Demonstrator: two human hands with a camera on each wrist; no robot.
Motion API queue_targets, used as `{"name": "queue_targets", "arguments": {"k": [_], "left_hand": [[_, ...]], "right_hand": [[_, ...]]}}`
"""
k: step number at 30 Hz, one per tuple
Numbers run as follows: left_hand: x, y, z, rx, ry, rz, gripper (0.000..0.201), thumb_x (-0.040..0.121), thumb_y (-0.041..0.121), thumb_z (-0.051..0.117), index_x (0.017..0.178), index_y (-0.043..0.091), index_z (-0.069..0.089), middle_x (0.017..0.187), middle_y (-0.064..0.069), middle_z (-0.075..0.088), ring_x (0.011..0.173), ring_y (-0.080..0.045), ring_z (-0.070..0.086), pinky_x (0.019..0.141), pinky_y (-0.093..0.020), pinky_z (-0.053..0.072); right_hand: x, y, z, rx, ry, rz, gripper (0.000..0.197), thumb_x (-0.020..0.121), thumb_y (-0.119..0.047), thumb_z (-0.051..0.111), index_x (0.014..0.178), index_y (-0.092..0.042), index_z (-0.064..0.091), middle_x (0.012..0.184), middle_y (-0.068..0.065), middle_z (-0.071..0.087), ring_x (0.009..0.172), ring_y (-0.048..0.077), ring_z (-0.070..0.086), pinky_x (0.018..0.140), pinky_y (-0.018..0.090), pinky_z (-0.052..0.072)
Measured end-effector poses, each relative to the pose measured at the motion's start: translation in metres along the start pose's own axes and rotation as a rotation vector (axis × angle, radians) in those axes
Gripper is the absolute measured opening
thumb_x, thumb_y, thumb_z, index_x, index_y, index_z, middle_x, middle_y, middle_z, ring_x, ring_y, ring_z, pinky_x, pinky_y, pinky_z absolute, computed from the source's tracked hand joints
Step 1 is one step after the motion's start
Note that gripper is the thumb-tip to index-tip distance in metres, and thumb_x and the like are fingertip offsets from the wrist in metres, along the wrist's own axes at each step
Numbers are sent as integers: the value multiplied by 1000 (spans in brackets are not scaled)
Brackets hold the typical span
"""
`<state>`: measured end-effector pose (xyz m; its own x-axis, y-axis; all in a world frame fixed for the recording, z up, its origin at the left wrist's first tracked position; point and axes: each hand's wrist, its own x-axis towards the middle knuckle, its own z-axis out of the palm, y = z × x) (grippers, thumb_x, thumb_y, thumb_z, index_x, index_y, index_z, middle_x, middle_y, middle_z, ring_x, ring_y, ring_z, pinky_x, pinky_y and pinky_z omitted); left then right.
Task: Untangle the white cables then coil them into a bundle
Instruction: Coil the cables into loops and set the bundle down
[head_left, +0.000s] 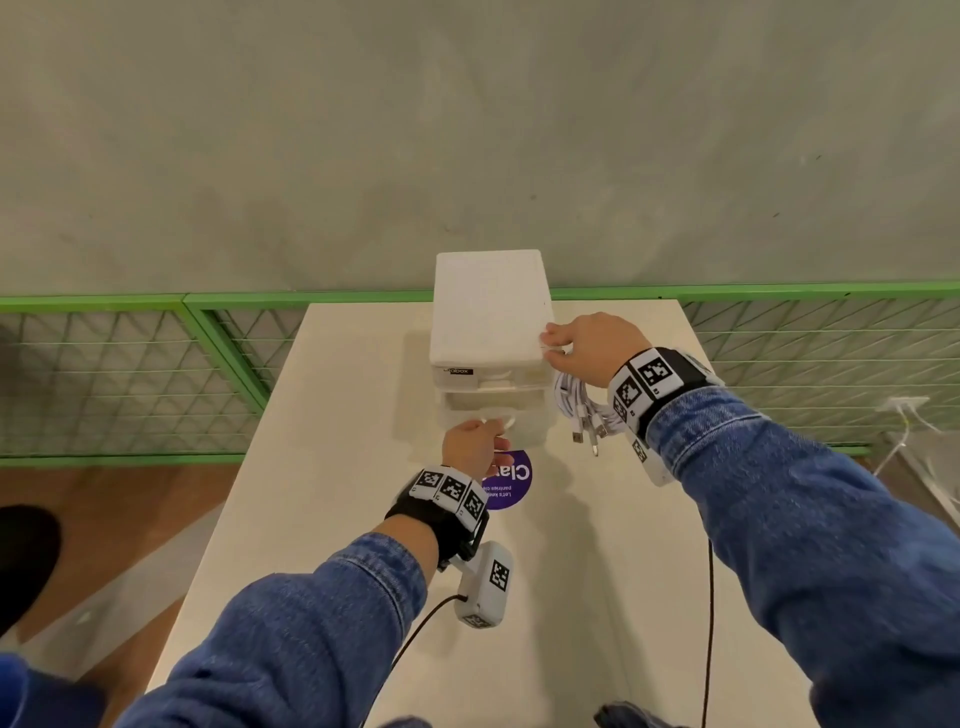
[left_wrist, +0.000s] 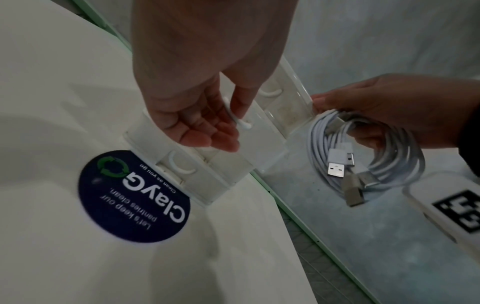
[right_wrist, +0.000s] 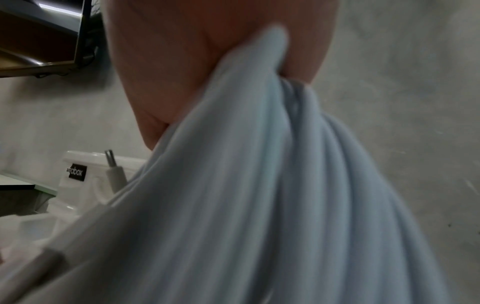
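Two hands work at a small white drawer unit (head_left: 491, 332) standing at the far end of a pale table (head_left: 332, 519), seen from the head camera. The right hand (head_left: 589, 345) is at the unit's right side, fingertips touching the edge of its top, and it holds the white cables (head_left: 584, 410) already wound into a bundle that hangs under the palm, just right of the unit. Several plug ends dangle from the bundle's lower edge. The left hand (head_left: 470, 447) is at the unit's front, fingers curled onto a drawer handle. A round purple sticker (head_left: 511, 483) lies on the table just in front of the unit. Bare tabletop stretches toward the person; a green mesh railing (head_left: 130, 374) runs behind the unit on both sides.

From the left wrist camera, the left hand (left_wrist: 197, 98) pinches the curved white handle (left_wrist: 235, 117) of a drawer between thumb and fingers. To the unit's right, the right hand (left_wrist: 394, 111) has its fingers hooked through the cable coil (left_wrist: 363, 156), a neat ring of many loops with silver plugs (left_wrist: 336, 168) crossing its middle. The sticker (left_wrist: 135, 197) sits at the unit's near corner.

From the right wrist camera, the cable strands (right_wrist: 259, 195) fill most of the picture, blurred and pale blue-white, draped from the right hand (right_wrist: 194, 61), whose fingers are hidden behind them. The drawer unit (right_wrist: 85, 181) shows at lower left, with one plug tip (right_wrist: 111, 162) in front of it.
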<state>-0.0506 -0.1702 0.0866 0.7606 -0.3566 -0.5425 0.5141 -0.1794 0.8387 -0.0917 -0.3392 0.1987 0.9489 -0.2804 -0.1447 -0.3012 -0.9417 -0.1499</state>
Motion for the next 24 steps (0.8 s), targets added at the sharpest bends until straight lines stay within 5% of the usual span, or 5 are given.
{"name": "queue_targets", "arguments": {"k": [5, 9, 18, 21, 24], "left_hand": [[-23, -17, -12, 58, -40, -44, 19, 80, 24, 73, 76, 7, 64, 56, -4, 62, 36, -14, 52, 37, -17, 34], [-47, -30, -22, 110, -60, -61, 12, 82, 20, 68, 79, 8, 67, 50, 0, 63, 36, -13, 54, 41, -19, 33], [-72, -31, -41, 317, -174, -39, 24, 88, 27, 61, 88, 4, 67, 60, -2, 66, 40, -13, 57, 43, -20, 33], [-76, -13, -51, 506, -252, 30, 30, 90, 32, 59, 83, 4, 68, 62, -3, 67, 42, -13, 55, 44, -19, 35], [-78, 11, -56, 566, -112, 258, 36, 92, 32, 57, 68, 7, 67, 56, -2, 62, 42, -13, 48, 49, -21, 41]], "right_hand": [[1, -14, -1, -41, 27, 88, 36, 92, -35, 41, 116, -19, 63, 124, 2, 61, 105, 23, 58, 84, 32, 47], [-1, -24, -1, -78, 58, 122, 28, 90, -29, 43, 98, -16, 67, 101, 5, 65, 81, 21, 51, 68, 29, 39], [-7, -20, 8, 87, 127, 185, 38, 93, -37, 38, 102, -17, 68, 109, 4, 67, 93, 24, 61, 81, 32, 50], [-14, -18, 10, 232, 235, 208, 30, 89, -34, 46, 88, -19, 72, 86, 2, 71, 77, 23, 62, 69, 29, 51], [-22, -23, 12, 410, 350, 162, 30, 87, -28, 51, 69, -12, 68, 65, 2, 63, 65, 22, 56, 62, 27, 45]]}}
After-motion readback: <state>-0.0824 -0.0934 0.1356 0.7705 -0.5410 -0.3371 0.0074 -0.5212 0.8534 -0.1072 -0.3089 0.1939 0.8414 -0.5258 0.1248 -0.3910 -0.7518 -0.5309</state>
